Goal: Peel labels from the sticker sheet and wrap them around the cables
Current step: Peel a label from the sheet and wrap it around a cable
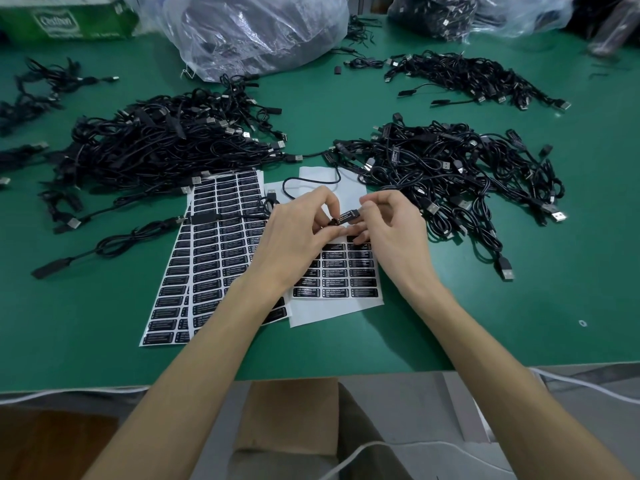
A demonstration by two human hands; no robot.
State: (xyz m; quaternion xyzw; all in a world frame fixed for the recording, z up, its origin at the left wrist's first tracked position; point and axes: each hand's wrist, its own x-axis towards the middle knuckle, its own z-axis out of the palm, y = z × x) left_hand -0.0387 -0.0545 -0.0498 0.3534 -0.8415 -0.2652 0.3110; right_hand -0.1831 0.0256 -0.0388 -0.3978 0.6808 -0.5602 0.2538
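Observation:
My left hand (298, 230) and my right hand (391, 223) meet above a partly used sticker sheet (341, 299) on the green table. Between their fingertips they pinch a small black controller block (346, 217) of a cable, with a black label on it. Its thin cable (304, 183) loops back over the white sheet toward the right pile. A fuller sticker sheet (207, 258) of black labels lies to the left, with another cable's block (204, 218) resting across it.
Large heaps of black USB cables lie left (166, 143) and right (450, 168), with another heap at the back right (467, 77). Clear plastic bags (256, 32) of cables and a green box (65, 22) stand at the back. The table's front edge (311, 379) is near me.

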